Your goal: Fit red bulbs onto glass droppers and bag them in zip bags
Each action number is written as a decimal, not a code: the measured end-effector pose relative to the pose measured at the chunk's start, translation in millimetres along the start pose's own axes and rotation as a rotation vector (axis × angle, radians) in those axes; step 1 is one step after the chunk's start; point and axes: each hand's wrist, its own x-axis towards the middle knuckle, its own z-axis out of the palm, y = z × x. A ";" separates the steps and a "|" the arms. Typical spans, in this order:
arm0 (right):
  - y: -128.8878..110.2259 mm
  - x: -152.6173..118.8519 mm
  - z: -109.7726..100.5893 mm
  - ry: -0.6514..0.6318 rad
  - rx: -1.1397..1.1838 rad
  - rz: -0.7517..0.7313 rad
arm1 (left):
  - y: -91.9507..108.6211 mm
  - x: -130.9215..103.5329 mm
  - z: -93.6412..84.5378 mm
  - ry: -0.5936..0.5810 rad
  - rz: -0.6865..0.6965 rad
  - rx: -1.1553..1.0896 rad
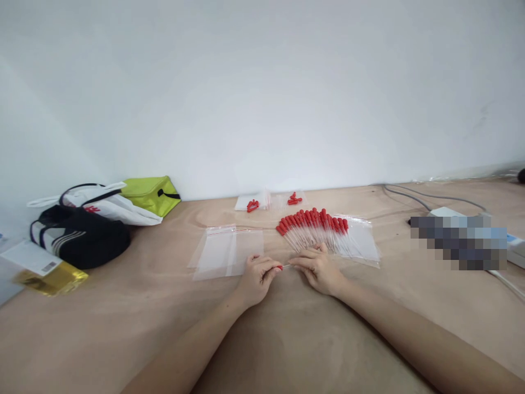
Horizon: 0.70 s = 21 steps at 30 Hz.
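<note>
Head view: the left hand point(257, 276) pinches a small red cap point(280, 267) between thumb and finger, and the right hand point(315, 267) grasps a thin tube point(286, 266) whose end meets this cap, in the space between the two hands, low above the surface point(287, 339). Whether the cap sits fully on the tube, I cannot tell. The step looks, in my judgement, like fitting one to the other. For doing it well, both parts should lie on one straight line, and the right fingers should hold the tube near to its end, because such a slim piece may bend. A gentle, even push with a little twist is probably better than force. The elbows should stay clear of the finished pile point(314, 221), which lies just beyond the right hand and could scatter.
</note>
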 end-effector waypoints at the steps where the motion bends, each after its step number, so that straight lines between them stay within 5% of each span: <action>1: 0.3 0.5 -0.5 0.000 -0.004 -0.005 | -0.3 -0.3 0.5 -0.005 0.006 0.010; 11: -9.2 0.2 -0.2 0.029 -0.060 -0.024 | -2.1 -1.4 0.9 0.018 0.109 0.109; 21: -21.8 2.7 4.3 -0.020 0.095 0.126 | 0.4 -0.9 3.4 0.063 0.183 0.162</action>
